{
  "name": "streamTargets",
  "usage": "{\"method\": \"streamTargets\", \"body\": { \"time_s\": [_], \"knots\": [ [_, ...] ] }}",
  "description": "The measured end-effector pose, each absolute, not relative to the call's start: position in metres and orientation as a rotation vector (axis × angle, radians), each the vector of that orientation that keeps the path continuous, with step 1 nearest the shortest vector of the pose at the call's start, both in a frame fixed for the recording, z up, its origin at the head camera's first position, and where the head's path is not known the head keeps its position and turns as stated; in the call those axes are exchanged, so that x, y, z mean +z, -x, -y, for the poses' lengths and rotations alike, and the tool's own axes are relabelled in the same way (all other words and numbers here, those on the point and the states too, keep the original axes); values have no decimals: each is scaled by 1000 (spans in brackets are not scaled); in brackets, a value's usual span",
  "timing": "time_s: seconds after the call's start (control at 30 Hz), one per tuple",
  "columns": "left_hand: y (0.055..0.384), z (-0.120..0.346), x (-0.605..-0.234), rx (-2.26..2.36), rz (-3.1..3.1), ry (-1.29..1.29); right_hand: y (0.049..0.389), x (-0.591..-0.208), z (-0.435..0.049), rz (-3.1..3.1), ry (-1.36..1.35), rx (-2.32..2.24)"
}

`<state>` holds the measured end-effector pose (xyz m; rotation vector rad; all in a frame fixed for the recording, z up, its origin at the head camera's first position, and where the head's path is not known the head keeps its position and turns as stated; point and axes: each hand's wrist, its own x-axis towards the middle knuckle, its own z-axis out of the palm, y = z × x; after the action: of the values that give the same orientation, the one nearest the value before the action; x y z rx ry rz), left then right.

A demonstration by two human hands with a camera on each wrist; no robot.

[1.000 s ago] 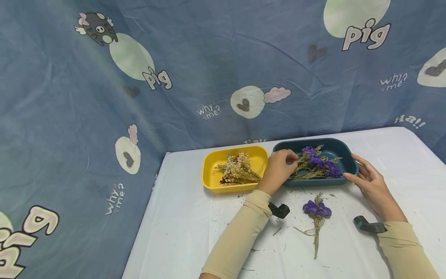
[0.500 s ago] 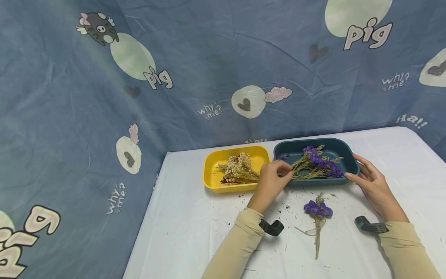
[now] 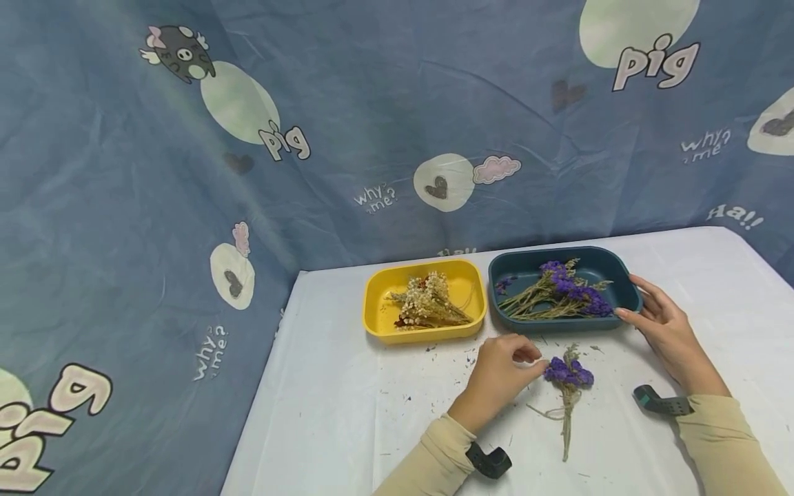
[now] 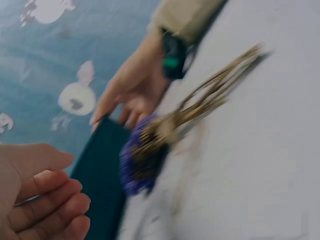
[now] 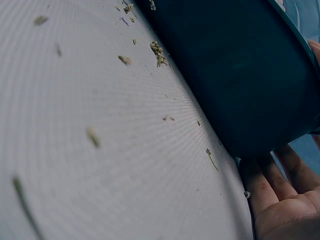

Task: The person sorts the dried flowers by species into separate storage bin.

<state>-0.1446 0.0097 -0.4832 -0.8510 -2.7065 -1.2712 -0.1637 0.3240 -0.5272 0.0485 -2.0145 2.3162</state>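
My left hand point(image 3: 505, 372) is over the table, just left of a small tied bunch of purple dried flowers point(image 3: 568, 375). Its fingers are loosely bent, and the left wrist view shows nothing between them and the thumb. The bunch lies with its stems toward the front; a string loop hangs off its left side. With thumb and fingers spread around the right end of a dark teal tray point(image 3: 517, 324), my right hand point(image 3: 664, 331) holds that tray. Inside it lie more purple dried flowers point(image 3: 564, 282), stems pointing left.
A yellow tray point(image 3: 375, 331) with a bunch of cream and dark red dried flowers point(image 3: 428, 300) stands left of the teal one. Small plant scraps are scattered over the white tablecloth point(image 3: 322, 399). A blue printed curtain point(image 3: 347, 124) hangs behind the table.
My left hand has left the flower stems in the teal tray and come forward to beside the bunch on the table. The right hand has stayed at the tray's end.
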Motion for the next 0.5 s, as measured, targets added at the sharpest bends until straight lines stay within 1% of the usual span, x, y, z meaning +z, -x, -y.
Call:
{"method": "streamTargets", "body": {
  "time_s": [0.2, 0.5],
  "knots": [
    [126, -18, -495, -1170, 2792, 884, 163, -528, -323, 1999, -60, 2315],
    [110, -28, -504, -908, 2806, 894, 163, -528, -323, 1958, -90, 2332]
  ]
}}
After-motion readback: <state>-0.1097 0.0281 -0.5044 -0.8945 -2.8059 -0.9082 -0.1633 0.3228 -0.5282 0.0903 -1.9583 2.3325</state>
